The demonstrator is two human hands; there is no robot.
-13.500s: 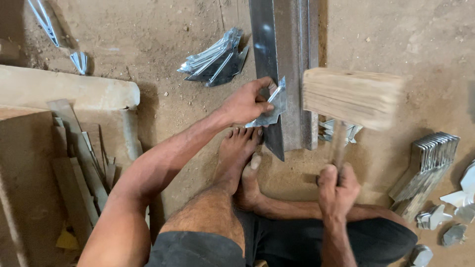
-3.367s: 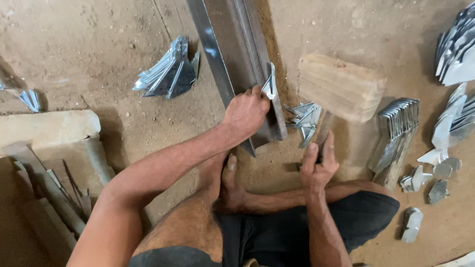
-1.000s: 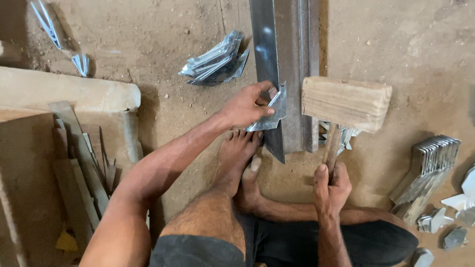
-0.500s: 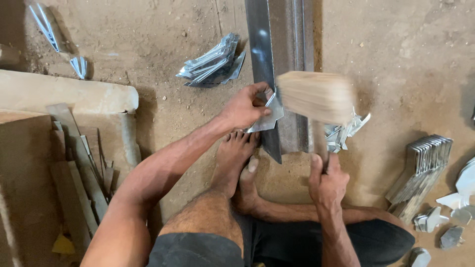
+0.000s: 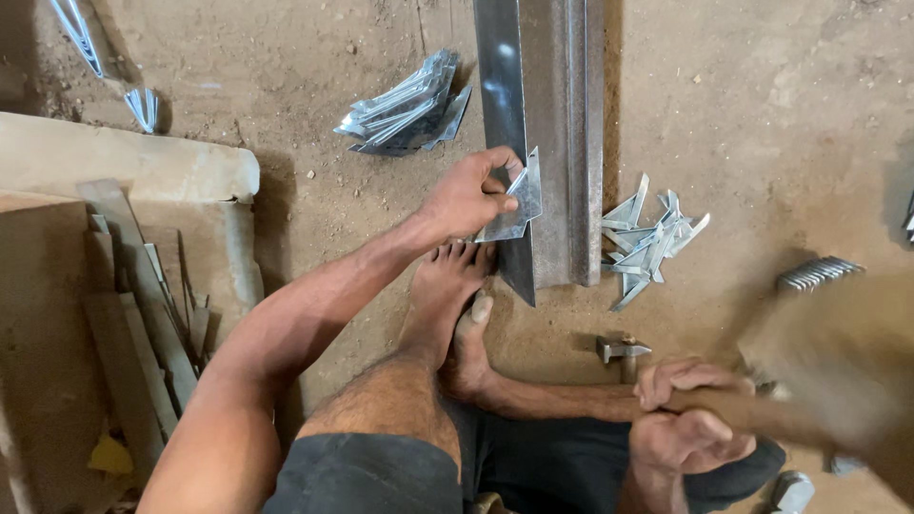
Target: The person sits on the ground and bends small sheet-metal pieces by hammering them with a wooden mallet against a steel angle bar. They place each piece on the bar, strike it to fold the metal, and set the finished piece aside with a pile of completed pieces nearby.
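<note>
My left hand [image 5: 468,198] grips a small bent sheet-metal piece [image 5: 514,202] and presses it against the edge of a long steel angle bar [image 5: 557,143] lying on the dirt floor. My right hand [image 5: 687,426] is closed around the handle of a wooden mallet [image 5: 826,366], whose blurred head is drawn back at the lower right, well away from the bar. My bare feet [image 5: 455,314] rest just below the bar's near end.
A stack of bent metal pieces [image 5: 405,107] lies left of the bar and loose offcuts [image 5: 649,243] right of it. A small hammer [image 5: 622,350] lies by my shin. A wooden box with strips [image 5: 133,286] stands at left; more stacked pieces [image 5: 817,274] at right.
The mallet head, which was over the metal piece at the bar half a second ago, has swung back to the lower right. My left hand keeps the piece on the bar.
</note>
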